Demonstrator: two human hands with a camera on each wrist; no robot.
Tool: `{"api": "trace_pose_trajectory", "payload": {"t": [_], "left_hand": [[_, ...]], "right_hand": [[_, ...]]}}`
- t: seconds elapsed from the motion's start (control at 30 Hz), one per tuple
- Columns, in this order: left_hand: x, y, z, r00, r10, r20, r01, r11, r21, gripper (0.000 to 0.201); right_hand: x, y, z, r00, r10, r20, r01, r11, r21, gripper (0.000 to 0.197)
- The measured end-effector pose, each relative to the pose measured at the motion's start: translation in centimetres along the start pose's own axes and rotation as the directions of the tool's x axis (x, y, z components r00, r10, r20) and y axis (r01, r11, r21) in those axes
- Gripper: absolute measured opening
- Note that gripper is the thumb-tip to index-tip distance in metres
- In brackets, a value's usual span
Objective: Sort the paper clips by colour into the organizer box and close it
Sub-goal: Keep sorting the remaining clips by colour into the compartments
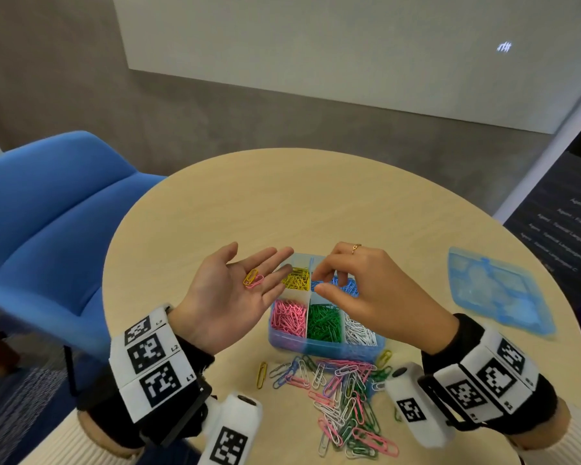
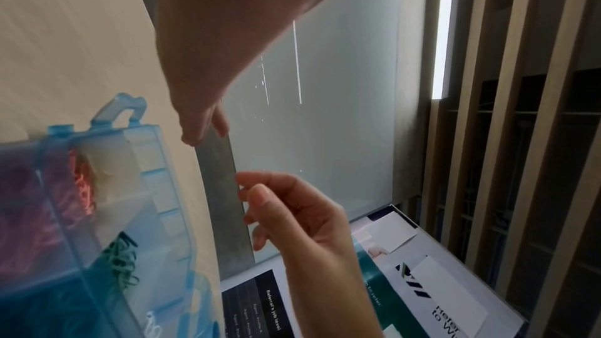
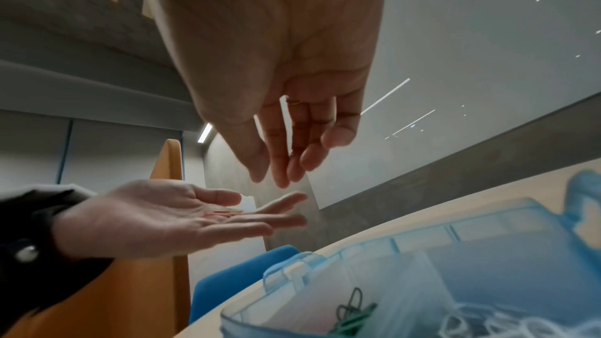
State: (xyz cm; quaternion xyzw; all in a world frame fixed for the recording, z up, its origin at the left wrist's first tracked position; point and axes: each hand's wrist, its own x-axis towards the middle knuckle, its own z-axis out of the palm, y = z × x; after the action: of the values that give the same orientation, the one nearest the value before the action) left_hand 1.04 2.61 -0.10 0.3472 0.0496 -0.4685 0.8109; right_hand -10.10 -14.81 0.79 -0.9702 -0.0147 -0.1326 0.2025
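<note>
**Mia:** Why is the left hand (image 1: 235,290) flat, with the palm up?

**Sam:** I think it works like a little tray. Its fingers (image 1: 275,260) are straight and a bit apart. Two paper clips lie on the palm, a yellow clip (image 1: 250,276) and a pink clip (image 1: 256,282). They touch each other.

**Mia:** And the right hand (image 1: 366,290)?

**Sam:** It hangs over the organizer box (image 1: 326,347), above the blue clips (image 1: 349,286). Its fingers (image 1: 321,273) are bent and close together, thumb near fingertips. I see no clip between them. I think it is about to take one from the palm.

**Mia:** How many little rooms does the box have?

**Sam:** I count five with clips inside: yellow clips (image 1: 296,278) and blue ones at the back, pink clips (image 1: 288,317), green clips (image 1: 324,322) and white clips (image 1: 359,330) at the front. The hand hides one back corner, so there may be a sixth room. I can't tell.

**Mia:** Where are the rest?

**Sam:** One mixed pile of loose clips (image 1: 342,401) lies on the tabletop (image 1: 316,203), just in front of the box. There are too many to count. One yellow clip (image 1: 261,374) lies alone at its left.

**Mia:** Is the box shut?

**Sam:** No. Its one lid (image 1: 497,293) lies flat, well apart on the right. I think it stays there so the hands can reach in. Lots of sorting is left.
</note>
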Motion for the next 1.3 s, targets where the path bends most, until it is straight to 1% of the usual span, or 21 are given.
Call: {"api": "trace_pose_trajectory", "payload": {"t": [0.13, 0.23, 0.3, 0.4, 0.47, 0.5, 0.57, 0.67, 0.7, 0.8, 0.87, 0.93, 1.0, 1.07, 1.13, 1.2, 1.23, 1.3], "left_hand": [[0.2, -0.3, 0.0, 0.999, 0.031, -0.015, -0.03, 0.999, 0.033, 0.057], [0.3, -0.5, 0.0, 0.999, 0.042, 0.007, -0.042, 0.999, 0.024, 0.057], [0.4, -0.7, 0.1, 0.999, 0.005, 0.041, -0.004, 1.0, -0.023, 0.057], [0.3, -1.6, 0.3, 0.986, -0.095, 0.135, 0.114, 0.985, -0.132, 0.06], [-0.1, -2.4, 0.7, 0.973, -0.146, 0.177, 0.171, 0.976, -0.134, 0.06], [-0.2, -2.7, 0.8, 0.972, -0.154, 0.176, 0.178, 0.976, -0.128, 0.057], [-0.3, -3.0, 0.9, 0.977, -0.151, 0.152, 0.171, 0.977, -0.129, 0.051], [-0.2, -3.2, 0.9, 0.979, -0.144, 0.147, 0.159, 0.982, -0.102, 0.055], [-0.2, -3.2, 0.9, 0.98, -0.14, 0.142, 0.153, 0.984, -0.088, 0.054], [-0.2, -3.4, 1.0, 0.983, -0.133, 0.127, 0.135, 0.991, -0.008, 0.039], [-0.2, -3.3, 1.0, 0.991, -0.1, 0.083, 0.093, 0.992, 0.085, 0.037], [0.1, -2.8, 0.8, 0.999, -0.019, 0.026, 0.014, 0.984, 0.179, 0.039], [0.1, -1.8, 0.6, 0.995, 0.097, -0.036, -0.085, 0.965, 0.249, 0.04], [0.0, -0.6, 0.4, 0.979, 0.182, -0.088, -0.151, 0.946, 0.286, 0.039], [-0.2, 0.5, 0.2, 0.97, 0.216, -0.109, -0.179, 0.944, 0.275, 0.038], [-0.4, 1.2, 0.0, 0.968, 0.223, -0.118, -0.188, 0.948, 0.257, 0.037], [-0.5, 1.5, 0.0, 0.967, 0.227, -0.117, -0.192, 0.949, 0.251, 0.037], [-0.7, 1.8, 0.0, 0.968, 0.229, -0.105, -0.198, 0.95, 0.242, 0.038]], "right_hand": [[0.0, -0.2, 0.0, 0.999, -0.03, -0.035, 0.031, 0.999, 0.037, 0.01], [-0.1, -0.4, 0.1, 0.995, -0.051, -0.081, 0.056, 0.996, 0.064, 0.008], [0.0, -0.5, 0.4, 0.994, -0.058, -0.094, 0.066, 0.994, 0.087, 0.008], [0.6, -0.7, 1.2, 0.993, -0.091, -0.073, 0.101, 0.984, 0.146, 0.01], [1.0, -1.0, 1.8, 0.992, -0.116, -0.043, 0.122, 0.978, 0.168, 0.013], [1.1, -1.2, 2.0, 0.992, -0.126, -0.026, 0.128, 0.979, 0.158, 0.015], [1.3, -1.4, 2.4, 0.991, -0.134, -0.004, 0.133, 0.983, 0.129, 0.015], [1.5, -1.4, 2.6, 0.987, -0.158, -0.002, 0.157, 0.98, 0.121, 0.012], [1.6, -1.3, 2.7, 0.984, -0.181, 0.002, 0.179, 0.977, 0.116, 0.01], [1.8, -1.5, 2.7, 0.962, -0.27, 0.047, 0.267, 0.962, 0.063, 0.008], [2.0, -1.6, 2.5, 0.953, -0.297, 0.063, 0.296, 0.955, 0.025, 0.008], [2.2, -1.6, 2.2, 0.954, -0.298, 0.041, 0.297, 0.955, 0.026, 0.011], [2.5, -1.3, 2.0, 0.961, -0.274, 0.03, 0.273, 0.962, 0.023, 0.018], [2.8, -0.9, 2.1, 0.973, -0.224, 0.06, 0.225, 0.974, -0.009, 0.02], [3.0, -0.6, 2.2, 0.981, -0.155, 0.116, 0.159, 0.987, -0.019, 0.021], [3.1, -0.5, 2.1, 0.983, -0.065, 0.169, 0.068, 0.998, -0.012, 0.024], [3.3, -0.3, 1.9, 0.984, -0.017, 0.178, 0.022, 0.999, -0.023, 0.025], [3.8, 0.2, 1.5, 0.985, 0.075, 0.156, -0.065, 0.996, -0.068, 0.026]]}}
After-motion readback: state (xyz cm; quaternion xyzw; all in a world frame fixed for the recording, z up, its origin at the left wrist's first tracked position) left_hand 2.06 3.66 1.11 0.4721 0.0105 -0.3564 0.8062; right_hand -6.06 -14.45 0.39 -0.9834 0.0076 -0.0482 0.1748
